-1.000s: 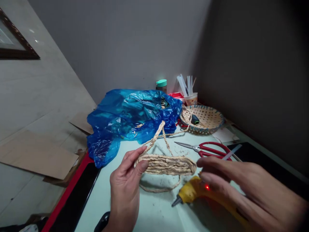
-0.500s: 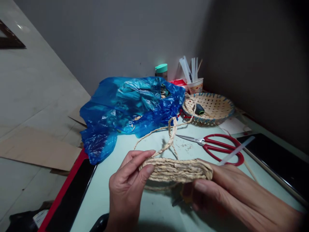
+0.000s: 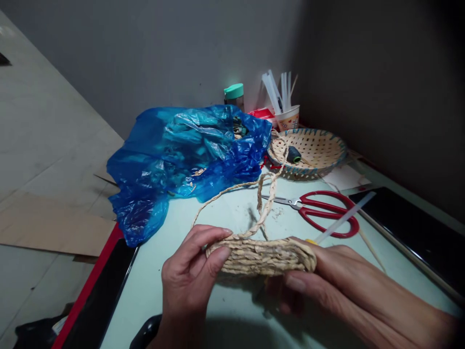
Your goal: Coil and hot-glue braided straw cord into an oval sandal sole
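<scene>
A coiled band of braided straw rope (image 3: 265,257) is held on edge above the table, its rows stacked. My left hand (image 3: 194,266) pinches its left end between thumb and fingers, where the loose braid (image 3: 267,208) rises and loops back. Around the right end my right hand (image 3: 327,274) is closed, thumb in front; its other fingers are partly hidden behind and below. From behind that hand a translucent glue stick (image 3: 347,217) slants up, with a bit of yellow at its base; what it sits in is hidden. Red-handled scissors (image 3: 327,211) lie beyond.
A crumpled blue plastic bag (image 3: 181,155) covers the back left. Behind are a green-lidded bottle (image 3: 234,92), a paper cup (image 3: 288,118) of glue sticks, and a woven basket (image 3: 323,155) holding a dark thread spool (image 3: 293,155). A black glossy panel (image 3: 410,237) lies right.
The view has shifted slightly, so the background sits further left and higher. The loose braid has swung right and its loop has opened out. Both hands keep their hold on the straw coil.
</scene>
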A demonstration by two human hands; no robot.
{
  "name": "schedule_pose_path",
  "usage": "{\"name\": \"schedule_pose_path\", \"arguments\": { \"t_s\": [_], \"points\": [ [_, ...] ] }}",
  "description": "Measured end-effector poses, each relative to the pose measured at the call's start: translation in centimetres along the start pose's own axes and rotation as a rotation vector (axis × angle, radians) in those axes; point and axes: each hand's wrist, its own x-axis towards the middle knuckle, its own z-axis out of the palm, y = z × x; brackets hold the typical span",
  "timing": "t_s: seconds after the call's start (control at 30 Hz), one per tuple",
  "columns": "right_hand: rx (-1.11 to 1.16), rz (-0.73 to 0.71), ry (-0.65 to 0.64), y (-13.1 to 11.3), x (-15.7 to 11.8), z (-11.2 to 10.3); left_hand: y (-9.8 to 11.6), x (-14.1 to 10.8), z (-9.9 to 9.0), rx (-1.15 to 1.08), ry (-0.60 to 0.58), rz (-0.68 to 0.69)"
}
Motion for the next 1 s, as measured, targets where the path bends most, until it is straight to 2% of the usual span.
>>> {"name": "schedule_pose_path", "arguments": {
  "t_s": [0.07,0.3,0.47,0.7,0.87,0.93,1.0],
  "points": [
    [0.077,0.068,-0.093,-0.4,0.0,-0.3,0.0,0.1,-0.4,0.027,-0.047,0.031],
    [0.084,0.066,-0.091,-0.8,0.3,-0.5,0.0,0.1,-0.9,0.076,-0.058,0.11],
    [0.061,0.035,-0.026,-0.1,-0.2,0.0,0.1,0.1,-0.6,0.074,-0.055,0.115],
    [-0.003,-0.011,0.021,0.2,-0.5,0.2,0.5,-0.4,0.5,0.053,0.026,0.11],
    [-0.068,-0.02,0.035,0.3,-0.8,0.3,0.7,-0.3,-0.2,0.172,-0.008,0.175],
    [-0.168,-0.069,0.05,0.2,-0.7,0.0,0.9,-0.3,-0.6,0.204,-0.028,0.215],
    [-0.296,-0.182,0.139,0.1,-0.7,-0.6,1.2,-0.5,-0.7,0.194,-0.015,0.252]
  ]
}}
